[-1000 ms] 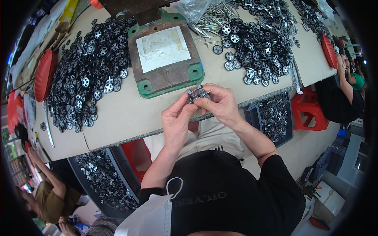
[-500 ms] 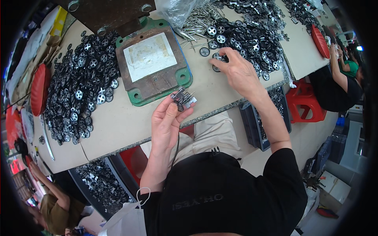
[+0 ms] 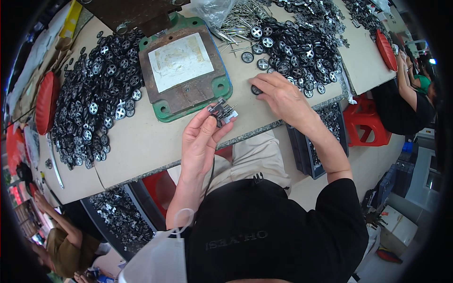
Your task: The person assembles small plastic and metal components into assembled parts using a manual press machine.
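My left hand [image 3: 202, 137] holds a small grey metal part with wheels [image 3: 222, 112] above the table's front edge, just below the green-edged press plate [image 3: 183, 70]. My right hand [image 3: 282, 97] reaches to the right and its fingertips rest on a single black toy wheel [image 3: 255, 89] on the table, at the near side of the right-hand heap of black wheels with white hubs [image 3: 297, 51].
A larger heap of black wheels [image 3: 96, 94] covers the table's left side. Metal axle pins [image 3: 236, 21] lie behind the plate. Bins of small parts [image 3: 120, 219] stand under the table. A red stool [image 3: 365, 122] and another person [image 3: 415, 99] are at right.
A second ago both hands held the metal part together. My right hand then let go and moved right to the wheel heap, and now presses on one loose wheel.
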`<control>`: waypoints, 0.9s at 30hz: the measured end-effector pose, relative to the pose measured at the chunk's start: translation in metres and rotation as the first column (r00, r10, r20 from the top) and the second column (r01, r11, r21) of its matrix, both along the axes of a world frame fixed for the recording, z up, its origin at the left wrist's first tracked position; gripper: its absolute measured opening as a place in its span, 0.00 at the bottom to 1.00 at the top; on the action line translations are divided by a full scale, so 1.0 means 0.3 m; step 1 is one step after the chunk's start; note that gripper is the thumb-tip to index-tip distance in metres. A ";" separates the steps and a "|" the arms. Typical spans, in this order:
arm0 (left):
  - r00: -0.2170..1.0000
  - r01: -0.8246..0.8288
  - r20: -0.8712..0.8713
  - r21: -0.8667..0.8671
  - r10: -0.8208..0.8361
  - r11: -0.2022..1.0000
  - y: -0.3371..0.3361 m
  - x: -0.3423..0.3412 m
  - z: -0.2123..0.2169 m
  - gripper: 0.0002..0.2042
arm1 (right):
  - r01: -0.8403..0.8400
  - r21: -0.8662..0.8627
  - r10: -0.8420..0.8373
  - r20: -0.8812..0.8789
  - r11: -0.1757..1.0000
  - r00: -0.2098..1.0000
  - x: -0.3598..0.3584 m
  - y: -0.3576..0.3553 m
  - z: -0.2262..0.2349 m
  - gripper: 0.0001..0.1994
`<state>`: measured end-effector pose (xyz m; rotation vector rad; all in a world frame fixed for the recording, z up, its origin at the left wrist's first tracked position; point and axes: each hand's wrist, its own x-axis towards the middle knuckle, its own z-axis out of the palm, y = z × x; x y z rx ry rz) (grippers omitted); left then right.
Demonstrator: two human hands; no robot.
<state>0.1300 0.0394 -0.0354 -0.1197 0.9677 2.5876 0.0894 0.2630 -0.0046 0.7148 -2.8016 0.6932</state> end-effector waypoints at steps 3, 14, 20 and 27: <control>1.000 0.004 0.003 0.000 -0.004 1.000 0.002 -0.001 -0.003 0.15 | -0.057 0.035 0.056 0.041 0.998 0.998 -0.006 -0.004 -0.010 0.14; 1.000 0.017 -0.005 -0.027 -0.017 0.999 0.008 -0.002 -0.005 0.14 | 0.271 -0.760 0.407 0.571 0.591 0.712 0.052 -0.085 -0.003 0.16; 1.000 0.004 0.002 -0.025 -0.004 1.000 0.011 0.000 -0.004 0.14 | 0.298 -0.774 0.451 0.585 0.559 0.674 0.050 -0.082 -0.007 0.18; 1.000 -0.014 -0.028 -0.028 0.013 1.000 0.014 0.004 -0.009 0.14 | 0.291 -0.787 0.435 0.561 0.544 0.705 0.055 -0.088 -0.009 0.16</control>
